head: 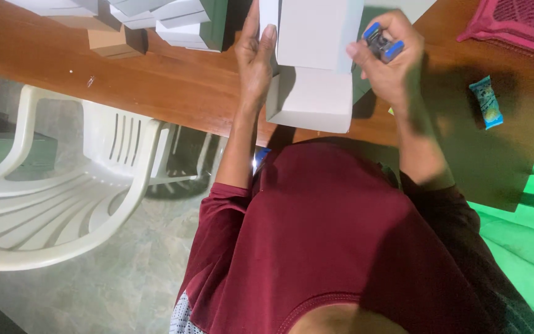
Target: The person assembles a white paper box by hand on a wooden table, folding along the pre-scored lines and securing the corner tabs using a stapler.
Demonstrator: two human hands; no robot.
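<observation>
Seen from above, we take the white cardboard box (310,74) at the near edge of the wooden table (174,86) as our landmark. Our left hand (254,59) lies flat against the left wall of the box, its fingers (266,38) straight and held together, the thumb pressed along the upper flap; nothing is enclosed in this hand. Our right hand (390,62) sits just right of the box, its fingers curled tightly around a small grey tool with blue ends (383,43), which is pinched between thumb and forefinger close to the box's upper right edge; we cannot tell whether the tool touches the cardboard. Behind and left of the box stand a stack of white and green cartons (174,21) and a small brown carton (109,40). Well right of the box lies a small blue sachet (486,102) on the table, and farther right, at the far corner, a pink plastic basket (520,25). Left of the box, beyond the table edge, stands a white plastic chair (63,192)
</observation>
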